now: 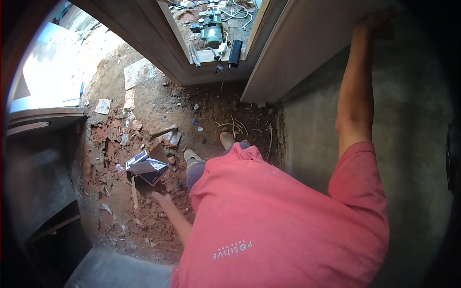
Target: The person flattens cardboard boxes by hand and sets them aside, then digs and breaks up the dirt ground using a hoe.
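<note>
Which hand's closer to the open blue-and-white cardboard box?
Left. The left hand is low, right beside the cardboard box; contact is unclear. The right hand is far off, raised on the opposite side near the pale panel.

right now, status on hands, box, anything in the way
Left hand beside the box, contact unclear; right hand raised near the pale panel, grip unclear. Box open, flaps out. Wooden-handled tool on dirt floor beyond it.
</note>
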`<state>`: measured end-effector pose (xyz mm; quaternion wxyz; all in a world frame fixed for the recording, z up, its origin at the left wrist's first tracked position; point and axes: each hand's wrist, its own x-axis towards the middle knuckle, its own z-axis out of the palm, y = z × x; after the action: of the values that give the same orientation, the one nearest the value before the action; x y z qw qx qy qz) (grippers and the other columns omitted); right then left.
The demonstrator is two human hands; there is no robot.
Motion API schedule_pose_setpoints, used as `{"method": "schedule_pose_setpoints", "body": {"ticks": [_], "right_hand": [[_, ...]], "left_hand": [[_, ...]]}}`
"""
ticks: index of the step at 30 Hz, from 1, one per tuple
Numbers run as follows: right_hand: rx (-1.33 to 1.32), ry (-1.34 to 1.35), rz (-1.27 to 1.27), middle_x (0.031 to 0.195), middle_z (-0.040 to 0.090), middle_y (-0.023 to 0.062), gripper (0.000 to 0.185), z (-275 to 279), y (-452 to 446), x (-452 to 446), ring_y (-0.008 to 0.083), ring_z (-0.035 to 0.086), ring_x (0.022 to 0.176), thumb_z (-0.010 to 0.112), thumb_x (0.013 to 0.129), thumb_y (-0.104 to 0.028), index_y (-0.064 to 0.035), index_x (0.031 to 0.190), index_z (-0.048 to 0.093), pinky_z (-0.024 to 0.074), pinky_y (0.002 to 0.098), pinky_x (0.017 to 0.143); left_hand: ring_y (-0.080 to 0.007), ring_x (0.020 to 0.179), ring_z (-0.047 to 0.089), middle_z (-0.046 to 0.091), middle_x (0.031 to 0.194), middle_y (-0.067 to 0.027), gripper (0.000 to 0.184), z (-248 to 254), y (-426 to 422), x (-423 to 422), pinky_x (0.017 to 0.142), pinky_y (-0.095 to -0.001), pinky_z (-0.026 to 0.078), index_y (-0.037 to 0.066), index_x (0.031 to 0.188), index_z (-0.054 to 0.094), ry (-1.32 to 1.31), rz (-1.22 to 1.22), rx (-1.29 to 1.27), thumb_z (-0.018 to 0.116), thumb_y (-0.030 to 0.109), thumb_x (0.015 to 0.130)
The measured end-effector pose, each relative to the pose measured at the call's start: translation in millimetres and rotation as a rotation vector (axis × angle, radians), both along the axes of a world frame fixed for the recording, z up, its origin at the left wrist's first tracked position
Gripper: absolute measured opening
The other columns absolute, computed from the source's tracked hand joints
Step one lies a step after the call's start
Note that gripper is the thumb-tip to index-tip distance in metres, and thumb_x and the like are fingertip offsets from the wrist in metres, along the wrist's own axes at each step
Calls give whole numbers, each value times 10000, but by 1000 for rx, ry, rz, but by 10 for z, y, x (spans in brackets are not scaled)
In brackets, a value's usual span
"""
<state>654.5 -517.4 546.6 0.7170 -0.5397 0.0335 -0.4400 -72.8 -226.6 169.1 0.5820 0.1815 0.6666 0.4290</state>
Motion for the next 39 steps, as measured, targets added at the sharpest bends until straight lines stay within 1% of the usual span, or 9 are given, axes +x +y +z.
{"method": "schedule_pose_setpoints", "body": {"ticks": [13,16,18,22,25,31,33,36,39], "right_hand": [[-338,97,-283,511,579,153,691,-235,-219,613,209,558,471,583,923,-485,68,509,568,422,419,457],[-324,259,-40,446,526,120,719,-157,-77,486,180,489,424,591,917,-495,49,450,528,395,414,436],[-347,-61,-282,439,511,104,715,-450,98,574,157,450,422,616,905,-483,60,449,527,388,411,436],[-480,-41,-447,437,499,91,711,-576,190,850,150,424,417,629,887,-508,62,469,551,383,413,436],[-483,91,-390,485,563,116,727,-471,262,712,173,491,427,620,869,-559,71,507,590,416,407,449],[-362,322,-333,634,658,199,719,-334,122,562,256,647,576,662,830,-567,117,609,643,512,409,531],[-128,214,-231,639,657,203,716,-79,184,237,247,626,575,686,808,-573,114,612,643,516,423,544],[-297,87,-381,613,643,162,709,-215,-98,718,209,569,544,686,804,-584,94,599,644,497,408,534],[-409,72,-497,523,538,60,675,-55,-77,445,143,455,509,638,849,-579,29,554,636,430,367,498]], "left_hand": [[-215,896,592,639,964,-84,260,-183,-68,-20,728,-385,452,69,1066,601,14,112,33,448,145,869],[-210,887,592,646,975,-75,263,-294,-38,-102,720,-380,445,79,1069,604,19,132,24,461,162,866],[-203,895,587,652,982,-67,262,-266,-69,-103,719,-374,439,88,1066,610,0,126,35,468,174,865],[-228,825,537,582,926,-93,292,-261,-119,-127,700,-406,460,58,1049,582,-34,125,97,436,105,800],[-202,887,569,646,957,-57,269,-354,-114,-182,747,-381,431,85,1048,615,6,168,69,464,192,853],[-220,864,580,632,952,-92,272,-160,-39,-37,695,-373,450,48,1028,605,9,212,106,429,120,834],[-237,866,586,632,928,-90,245,-470,113,-231,731,-377,478,37,1023,608,6,178,116,472,164,863],[-241,929,573,609,1031,-100,330,-2112,620,-1037,790,-389,503,28,1102,568,-89,250,115,516,292,911],[-241,944,567,600,1049,-101,341,-1414,718,57,798,-388,501,27,1120,555,36,-41,79,509,297,918]]}}
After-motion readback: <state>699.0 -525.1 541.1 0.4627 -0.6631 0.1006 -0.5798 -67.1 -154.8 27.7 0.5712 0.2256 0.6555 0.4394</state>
